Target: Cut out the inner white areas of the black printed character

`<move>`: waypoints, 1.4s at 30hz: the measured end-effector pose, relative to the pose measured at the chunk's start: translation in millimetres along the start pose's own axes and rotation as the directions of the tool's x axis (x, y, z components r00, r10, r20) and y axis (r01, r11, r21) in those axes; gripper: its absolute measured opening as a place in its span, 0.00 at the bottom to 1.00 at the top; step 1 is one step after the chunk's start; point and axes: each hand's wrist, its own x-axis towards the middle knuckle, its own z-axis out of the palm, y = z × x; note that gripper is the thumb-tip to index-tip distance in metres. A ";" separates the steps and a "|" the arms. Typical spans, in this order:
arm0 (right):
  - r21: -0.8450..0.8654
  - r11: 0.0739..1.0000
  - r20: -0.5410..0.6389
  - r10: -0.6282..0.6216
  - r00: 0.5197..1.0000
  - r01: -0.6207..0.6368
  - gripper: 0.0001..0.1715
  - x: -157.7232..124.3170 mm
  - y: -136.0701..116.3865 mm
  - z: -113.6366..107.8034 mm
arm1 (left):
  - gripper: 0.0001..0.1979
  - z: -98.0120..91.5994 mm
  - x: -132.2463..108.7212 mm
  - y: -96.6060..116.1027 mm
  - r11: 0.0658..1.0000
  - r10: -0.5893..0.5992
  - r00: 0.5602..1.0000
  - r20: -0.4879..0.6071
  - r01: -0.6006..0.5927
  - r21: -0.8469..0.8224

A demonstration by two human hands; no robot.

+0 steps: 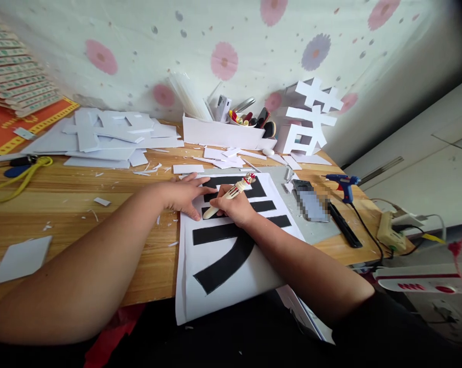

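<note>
A cream-coloured thick pen (pixel 231 193) with a red-trimmed figure on its top is gripped in my right hand (pixel 234 205). Its lower end meets the black strokes of a large printed character (pixel 225 263) on a white paper sheet (pixel 261 273). My left hand (pixel 187 194) rests on the sheet's upper left part, fingers spread over the print. Part of the character lies hidden under my hands and right forearm. The sheet's near edge hangs past the table edge, and a grey mat (pixel 319 230) shows beneath its right side.
Right of the sheet lie a phone (pixel 311 202), a black cutter-like tool (pixel 344 225) and a blue glue gun (pixel 345 185). Behind stand a white organizer box (pixel 221 133) and a white cut-out character (pixel 309 120). White board pieces (pixel 108 133) are piled at left. A yellow strap (pixel 22 179) lies nearby.
</note>
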 end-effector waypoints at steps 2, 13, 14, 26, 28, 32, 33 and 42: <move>-0.008 1.000 -0.004 -0.029 1.000 0.029 0.14 0.4 5.0 -0.4 | 0.53 0.6 0.4 0.1 1.000 0.000 1.000 0.004 0.000 -0.001; -0.153 0.987 -0.003 -0.046 0.999 0.045 0.14 -1.7 1.6 0.1 | 0.50 0.7 -4.4 1.2 0.999 0.018 1.000 -0.016 -0.019 -0.039; -0.153 0.987 -0.005 -0.043 0.999 0.041 0.14 -1.6 1.2 0.2 | 0.50 0.6 -4.8 1.3 0.999 0.021 1.000 -0.017 -0.021 -0.041; -0.061 0.998 -0.046 -0.013 0.999 0.011 0.15 0.3 -0.6 1.1 | 0.51 -0.5 -3.9 2.8 0.999 -0.006 1.000 0.020 0.007 -0.049; -0.049 0.999 -0.051 -0.017 0.999 0.015 0.16 0.6 0.2 1.1 | 0.52 -0.7 -3.0 2.7 0.998 -0.009 1.000 0.020 0.010 -0.062; -0.019 0.999 -0.072 -0.044 0.996 0.043 0.17 1.1 1.4 1.9 | 0.52 -1.6 -2.9 4.3 0.998 -0.013 1.000 0.023 0.014 -0.054; -0.011 0.999 -0.082 -0.047 0.996 0.046 0.17 1.4 1.8 2.3 | 0.52 -2.0 -3.1 4.8 0.999 -0.014 1.000 0.027 0.015 -0.045; 0.084 0.993 -0.143 -0.065 0.988 0.078 0.17 5.6 13.6 -2.3 | 0.52 -1.6 -1.9 2.3 1.000 -0.007 1.000 0.019 0.007 0.001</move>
